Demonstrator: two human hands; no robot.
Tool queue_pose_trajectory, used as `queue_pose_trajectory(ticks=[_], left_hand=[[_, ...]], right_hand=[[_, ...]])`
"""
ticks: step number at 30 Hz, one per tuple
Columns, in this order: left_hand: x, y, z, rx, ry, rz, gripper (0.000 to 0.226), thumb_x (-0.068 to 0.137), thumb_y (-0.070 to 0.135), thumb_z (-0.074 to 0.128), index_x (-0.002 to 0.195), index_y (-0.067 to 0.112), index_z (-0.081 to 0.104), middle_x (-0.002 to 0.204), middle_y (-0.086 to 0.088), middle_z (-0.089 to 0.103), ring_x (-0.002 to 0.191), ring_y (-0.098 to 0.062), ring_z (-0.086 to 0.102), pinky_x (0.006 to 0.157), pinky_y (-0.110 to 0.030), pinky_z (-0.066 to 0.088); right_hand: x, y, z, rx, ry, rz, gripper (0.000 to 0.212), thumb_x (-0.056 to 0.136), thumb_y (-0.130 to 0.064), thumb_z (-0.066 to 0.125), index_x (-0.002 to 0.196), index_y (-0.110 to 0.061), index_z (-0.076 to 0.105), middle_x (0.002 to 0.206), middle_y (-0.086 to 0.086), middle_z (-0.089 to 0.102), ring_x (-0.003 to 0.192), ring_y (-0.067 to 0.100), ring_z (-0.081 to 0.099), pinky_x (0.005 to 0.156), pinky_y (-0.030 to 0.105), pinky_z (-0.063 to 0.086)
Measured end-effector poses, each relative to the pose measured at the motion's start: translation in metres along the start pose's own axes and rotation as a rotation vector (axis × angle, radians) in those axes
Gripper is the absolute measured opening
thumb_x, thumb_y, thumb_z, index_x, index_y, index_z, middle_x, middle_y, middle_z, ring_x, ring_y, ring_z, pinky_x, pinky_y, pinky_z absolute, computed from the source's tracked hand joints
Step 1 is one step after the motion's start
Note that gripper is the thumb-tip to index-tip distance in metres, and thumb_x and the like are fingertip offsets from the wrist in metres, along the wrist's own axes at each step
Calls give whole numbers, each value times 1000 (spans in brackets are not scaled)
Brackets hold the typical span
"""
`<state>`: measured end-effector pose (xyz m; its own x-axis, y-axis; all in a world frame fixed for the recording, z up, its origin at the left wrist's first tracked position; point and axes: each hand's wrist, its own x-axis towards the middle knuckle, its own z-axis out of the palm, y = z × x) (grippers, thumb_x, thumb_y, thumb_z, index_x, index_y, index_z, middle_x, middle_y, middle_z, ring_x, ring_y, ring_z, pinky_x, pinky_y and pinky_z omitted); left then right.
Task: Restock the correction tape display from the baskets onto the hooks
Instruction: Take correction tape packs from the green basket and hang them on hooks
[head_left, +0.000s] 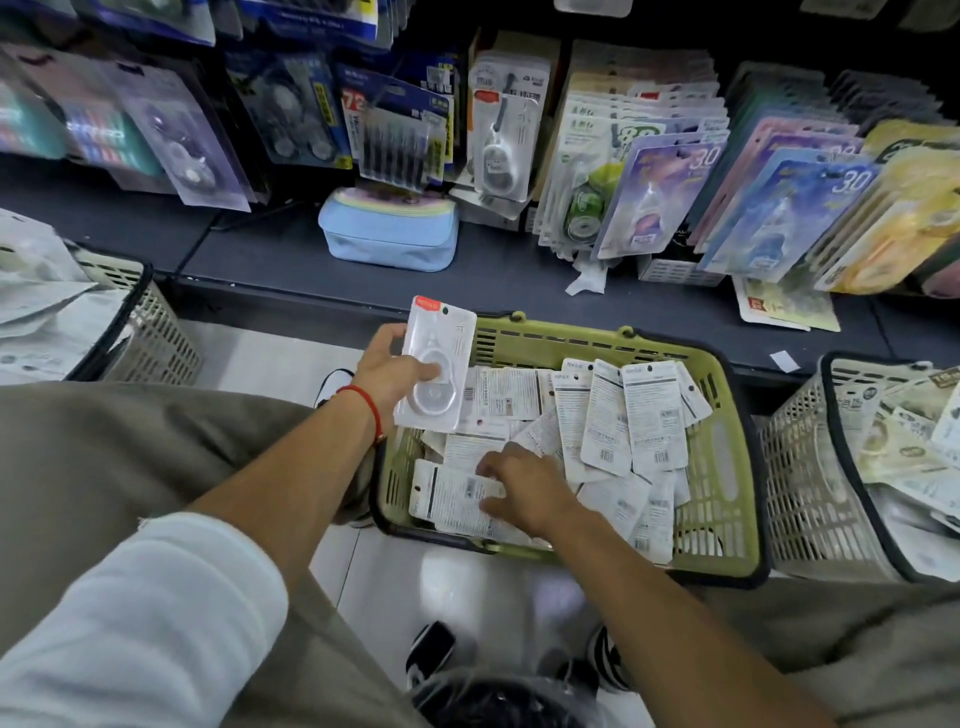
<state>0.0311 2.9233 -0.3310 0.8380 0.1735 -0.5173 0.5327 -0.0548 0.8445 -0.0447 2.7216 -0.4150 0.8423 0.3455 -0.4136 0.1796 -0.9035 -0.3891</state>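
- Left hand (387, 371) grips one tape pack (435, 364) above the green basket (727, 467) — not hung yet.
- Right hand (524, 488) pinches another pack (452, 499) inside it.
- Many packs left — restocking far from finished.

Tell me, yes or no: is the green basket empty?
No: the green basket holds many white correction tape packs, and the right hand reaches among them.

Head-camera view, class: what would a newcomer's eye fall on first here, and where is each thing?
The green basket at centre, on the floor below the shelf, is heaped with white packs lying mostly back side up. The left hand holds one pack face up over the basket's left rim, while the right hand reaches onto the heap. Colourful packs crowd the display at upper right.
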Motion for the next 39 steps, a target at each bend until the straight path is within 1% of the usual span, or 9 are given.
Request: queue_pose_trajectory(ticks=[4, 9, 14, 18, 21, 28, 31, 34, 39], left_hand=[[-5, 5, 4, -87, 26, -18, 34, 86, 1, 69, 112, 22, 66, 119, -9, 71, 108, -34, 69, 95, -52, 58], [-8, 16, 12, -301, 20, -16, 38, 92, -3, 55, 125, 16, 59, 130, -12, 67, 117, -39, 66, 102, -60, 53], [-5, 8, 18, -241, 40, 21, 33, 99, 2, 57, 124, 25, 57, 114, 0, 68, 95, -22, 67, 76, -39, 57], [-3, -6, 21, -198, 37, -15, 31, 101, 7, 62, 122, 29, 56, 112, -2, 68, 97, -25, 69, 78, -44, 61], [-1, -12, 21, -133, 55, 3, 30, 101, 11, 65, 117, 34, 55, 108, 2, 67, 95, -20, 68, 71, -38, 59], [0, -13, 20, -142, 35, -41, 27, 101, 12, 62, 118, 33, 56, 104, 6, 68, 97, -25, 70, 71, -40, 60], [-2, -11, 20, -151, 73, -49, 21, 104, 20, 57, 122, 32, 55, 108, 2, 68, 99, -26, 69, 71, -39, 59], [-9, -6, 24, -136, 54, -81, 27, 105, 32, 55, 131, 25, 56, 121, -10, 69, 109, -34, 69, 92, -56, 59], [-27, -9, 38, -232, -274, -106, 38, 98, 13, 68, 135, 15, 63, 125, -17, 74, 113, -41, 71, 95, -65, 56]], right_hand=[[-7, 22, -24, 491, 43, 112, 18, 89, -23, 78, 101, -26, 65, 96, -11, 59, 90, 13, 62, 71, 19, 46], [-16, 41, -64, 687, 213, 277, 12, 103, -30, 59, 98, -32, 48, 100, 3, 71, 78, 19, 64, 64, 36, 50], [-7, 21, -81, 819, 538, 273, 27, 103, -7, 49, 97, -33, 44, 89, -4, 79, 50, 8, 62, 41, 21, 41], [-8, 14, -56, 562, 289, 177, 12, 109, -18, 52, 120, -22, 55, 111, 7, 75, 86, 20, 73, 74, 34, 62], [-13, 19, -21, 180, 50, 32, 48, 102, -35, 66, 145, -19, 54, 144, 4, 58, 130, 24, 50, 108, 37, 42], [-6, 40, -8, -227, 148, 73, 83, 82, -63, 74, 149, -23, 45, 143, 1, 52, 132, 26, 40, 104, 42, 31], [-6, 38, -18, 25, 320, 216, 75, 80, -67, 71, 134, -19, 52, 126, 2, 60, 116, 24, 54, 100, 43, 38], [-2, 28, -41, 642, 512, 382, 72, 80, -62, 80, 130, -16, 54, 119, -2, 61, 105, 20, 62, 87, 40, 55], [11, -1, -58, 1107, 425, 291, 34, 102, -44, 65, 122, -16, 66, 109, 2, 73, 102, 22, 70, 83, 35, 56]])
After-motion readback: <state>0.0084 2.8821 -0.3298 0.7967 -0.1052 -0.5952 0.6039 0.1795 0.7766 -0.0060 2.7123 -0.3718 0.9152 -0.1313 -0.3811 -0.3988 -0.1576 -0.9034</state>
